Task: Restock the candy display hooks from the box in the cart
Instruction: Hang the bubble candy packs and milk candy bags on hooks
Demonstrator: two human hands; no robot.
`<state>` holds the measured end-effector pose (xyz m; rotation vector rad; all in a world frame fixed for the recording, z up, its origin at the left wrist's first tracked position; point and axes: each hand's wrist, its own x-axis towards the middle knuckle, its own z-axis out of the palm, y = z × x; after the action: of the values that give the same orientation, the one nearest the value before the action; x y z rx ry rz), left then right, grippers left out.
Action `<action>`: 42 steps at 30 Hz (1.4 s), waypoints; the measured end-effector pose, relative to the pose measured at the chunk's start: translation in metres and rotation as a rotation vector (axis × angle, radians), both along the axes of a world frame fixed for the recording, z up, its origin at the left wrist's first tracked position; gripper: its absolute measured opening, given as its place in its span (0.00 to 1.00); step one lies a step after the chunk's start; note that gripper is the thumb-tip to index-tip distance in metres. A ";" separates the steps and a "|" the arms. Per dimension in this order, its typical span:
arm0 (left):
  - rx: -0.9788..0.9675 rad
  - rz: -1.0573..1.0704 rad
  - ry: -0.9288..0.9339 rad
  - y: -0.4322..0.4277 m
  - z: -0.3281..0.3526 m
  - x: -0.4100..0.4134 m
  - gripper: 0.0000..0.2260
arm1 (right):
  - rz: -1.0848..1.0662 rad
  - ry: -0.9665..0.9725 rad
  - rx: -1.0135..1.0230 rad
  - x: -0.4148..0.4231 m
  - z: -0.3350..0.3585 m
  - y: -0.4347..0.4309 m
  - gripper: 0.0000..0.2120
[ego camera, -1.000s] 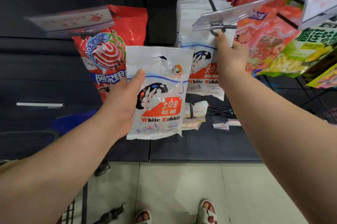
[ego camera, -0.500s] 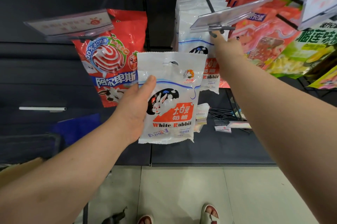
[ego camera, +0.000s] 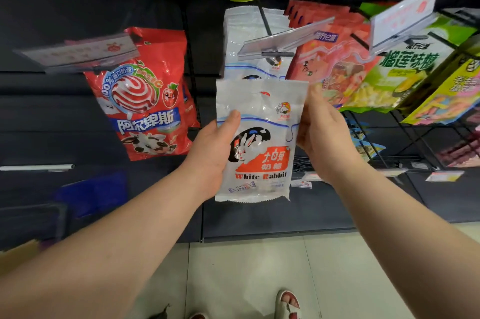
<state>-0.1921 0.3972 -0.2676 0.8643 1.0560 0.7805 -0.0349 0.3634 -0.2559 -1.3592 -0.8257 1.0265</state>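
Whole wall here is a dark peg display (ego camera: 78, 7) full of hanging candy. There's a big red lollipop bag (ego camera: 145, 100) on the left and pink bags (ego camera: 337, 64) on the right. In the middle, a stack of White Rabbit packs (ego camera: 246, 38) hangs on a hook (ego camera: 265, 21) behind a clear price-tag holder (ego camera: 285, 42). The White Rabbit bag (ego camera: 259, 142) being restocked is held upright just below and in front of that stack, print facing the person. The left hand (ego camera: 213, 152) grips its left edge, thumb pressed on the front and fingers tucked behind. The right hand (ego camera: 324, 142) holds the right edge, though I can't tell exactly how its fingers sit behind the film. Looks like a light, crinkly, kinda slick pouch, with loose candies likely slumped low and a floppy flat top. I'd guess you want to pinch up high on either side of the little hang hole (ego camera: 265, 93), so that strip stays taut enough to slide onto the hook. Hold it by the belly and the top will probably just fold over.
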 end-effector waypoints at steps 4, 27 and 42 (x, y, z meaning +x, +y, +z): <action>-0.009 -0.031 -0.013 0.002 0.002 0.008 0.14 | 0.003 -0.050 0.070 0.001 0.003 -0.004 0.08; 0.083 0.027 0.046 0.038 0.007 0.029 0.17 | -0.196 -0.038 0.148 -0.003 0.019 0.046 0.06; 0.231 0.092 0.212 0.054 0.007 0.033 0.06 | -0.256 -0.179 0.056 0.000 0.016 0.068 0.20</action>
<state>-0.1595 0.4514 -0.2603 1.1199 1.2151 0.9148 -0.0351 0.4318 -0.2402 -1.4802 -0.7818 0.6857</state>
